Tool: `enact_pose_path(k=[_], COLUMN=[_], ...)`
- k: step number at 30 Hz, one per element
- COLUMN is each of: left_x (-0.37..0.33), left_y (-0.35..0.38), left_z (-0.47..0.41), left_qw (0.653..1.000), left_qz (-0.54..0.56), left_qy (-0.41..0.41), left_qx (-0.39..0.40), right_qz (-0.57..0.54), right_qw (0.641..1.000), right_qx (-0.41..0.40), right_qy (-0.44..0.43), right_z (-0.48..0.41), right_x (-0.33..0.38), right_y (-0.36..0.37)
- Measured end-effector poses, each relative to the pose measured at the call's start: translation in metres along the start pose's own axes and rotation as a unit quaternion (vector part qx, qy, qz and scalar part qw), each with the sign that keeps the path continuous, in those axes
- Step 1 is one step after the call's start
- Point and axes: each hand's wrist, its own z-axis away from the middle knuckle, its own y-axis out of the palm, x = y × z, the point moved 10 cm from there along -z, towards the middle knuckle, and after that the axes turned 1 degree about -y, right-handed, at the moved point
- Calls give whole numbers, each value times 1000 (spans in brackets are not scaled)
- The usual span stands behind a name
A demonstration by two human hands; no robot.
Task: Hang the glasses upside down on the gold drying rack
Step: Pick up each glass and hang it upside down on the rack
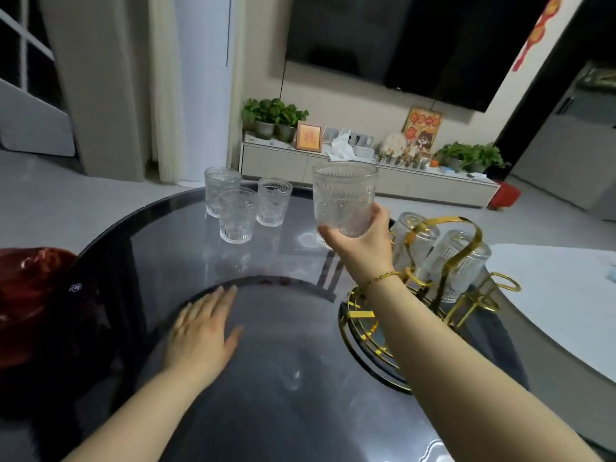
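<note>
Fingers of my right hand (361,243) are clamping a glass (343,198) upright by its base, above the table's (300,411) far edge, for flipping onto the gold rack (446,261); left hand (200,335) is lying flat, steadying me.

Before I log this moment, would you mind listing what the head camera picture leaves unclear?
- Gold wire drying rack: its near-left side is hidden behind the right forearm, so free pegs there cannot be counted.
- Base of the clear textured glass held upright: covered by the right hand.
- Red shiny bag: cut off by the left edge.
- Small ornaments on the white cabinet: too small to identify.
</note>
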Motion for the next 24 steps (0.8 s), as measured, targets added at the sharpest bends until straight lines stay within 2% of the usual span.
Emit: enact_pose_path(k=[4, 6, 10, 16, 21, 24], left_x=[-106, -143, -179, -191, -194, -195], left_y=[23, 44, 76, 81, 75, 75], left_z=[40, 55, 69, 68, 65, 66], left_qw=[981, 969, 963, 965, 969, 969], left_qz=[56, 52, 40, -6, -13, -7], left_qy=[181, 227, 235, 226, 214, 213], left_qx=[33, 77, 129, 131, 124, 128], right_qz=[54, 80, 124, 176, 192, 231], right_qw=[993, 990, 988, 984, 979, 969], right_qx=[60, 71, 52, -8, 1, -4], right_qy=[-87, -95, -74, -18, 66, 86], right_z=[46, 60, 74, 75, 59, 42], right_x=[69, 89, 92, 69, 47, 42], right_y=[-59, -86, -156, -248, -281, -292])
